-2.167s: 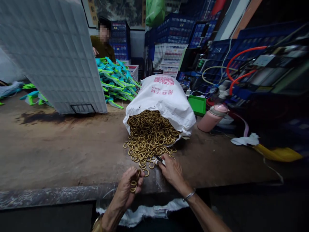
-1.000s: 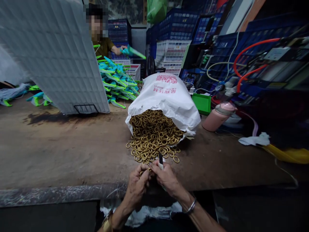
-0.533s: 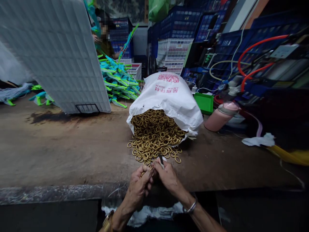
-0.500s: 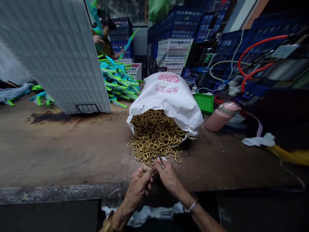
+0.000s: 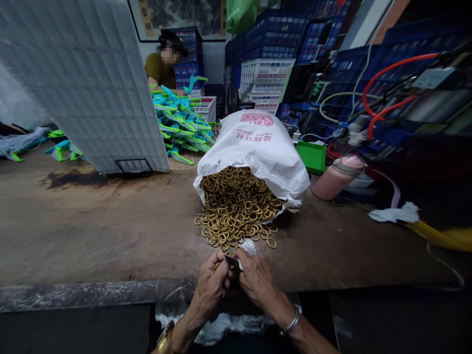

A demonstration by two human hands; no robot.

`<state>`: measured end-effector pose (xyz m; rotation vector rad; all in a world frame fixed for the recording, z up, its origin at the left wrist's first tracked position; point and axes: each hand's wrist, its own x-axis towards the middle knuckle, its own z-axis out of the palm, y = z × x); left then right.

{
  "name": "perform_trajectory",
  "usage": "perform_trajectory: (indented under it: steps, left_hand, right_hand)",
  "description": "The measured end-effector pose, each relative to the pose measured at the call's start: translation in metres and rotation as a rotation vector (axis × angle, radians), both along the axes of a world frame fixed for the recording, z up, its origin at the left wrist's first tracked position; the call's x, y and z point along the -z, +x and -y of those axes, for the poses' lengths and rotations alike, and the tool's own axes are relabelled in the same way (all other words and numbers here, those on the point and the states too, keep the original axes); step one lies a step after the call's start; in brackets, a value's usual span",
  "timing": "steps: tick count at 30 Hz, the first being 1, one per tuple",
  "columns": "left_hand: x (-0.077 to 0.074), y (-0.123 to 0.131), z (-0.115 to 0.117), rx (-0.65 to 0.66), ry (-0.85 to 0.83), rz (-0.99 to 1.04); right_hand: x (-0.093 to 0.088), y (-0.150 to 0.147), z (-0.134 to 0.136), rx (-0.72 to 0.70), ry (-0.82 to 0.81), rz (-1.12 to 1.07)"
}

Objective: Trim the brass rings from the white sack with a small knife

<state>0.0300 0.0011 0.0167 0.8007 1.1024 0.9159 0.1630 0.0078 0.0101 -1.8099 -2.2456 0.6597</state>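
My left hand (image 5: 213, 279) is closed, its fingers pinching a brass-coloured ring, mostly hidden by the thumb. In my right hand (image 5: 259, 280) is a small knife (image 5: 231, 262); its dark blade points left and reaches the fingertips of the left hand. Just beyond both hands, loose brass-coloured rings (image 5: 232, 228) spill out onto the table. They come from the open mouth of a white woven sack (image 5: 254, 142) with red print, lying on its side. A shiny whitish patch (image 5: 248, 247) shows on the table beside the rings.
A tall white ribbed panel (image 5: 110, 98) stands on the wooden table (image 5: 110, 236) at left. Behind it lie piled blue-green plastic parts (image 5: 182, 120), with a co-worker (image 5: 162, 66) beyond. At right are a green tray (image 5: 311, 157), a pink bottle (image 5: 337, 179) and red hoses (image 5: 376, 118).
The knife in my right hand has swung from pointing up to pointing left, against the left fingertips. The co-worker has bent lower, and a raised blue-green part has come down.
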Motion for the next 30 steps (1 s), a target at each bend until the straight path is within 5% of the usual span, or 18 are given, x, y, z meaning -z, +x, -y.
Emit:
perform_trajectory:
  steps: [6,11,17,24,30]
  left_hand:
    - [-0.002,-0.001,0.006,0.044,-0.005,-0.025]
    - [-0.013,-0.005,0.016,0.211,-0.017,0.089]
    - [-0.007,-0.005,0.009,0.191,-0.088,0.263]
    - [-0.010,-0.003,0.004,0.086,-0.147,0.359]
    - [-0.004,-0.007,0.001,0.077,-0.246,0.503]
  right_hand:
    - [0.000,0.004,-0.003,0.019,-0.032,0.099]
    - [0.004,0.030,-0.015,0.243,0.027,0.132]
    - [0.009,0.070,-0.021,0.492,0.169,0.104]
    - [0.016,0.083,-0.020,0.443,0.145,0.209]
    - [0.022,0.072,-0.017,0.399,0.174,-0.007]
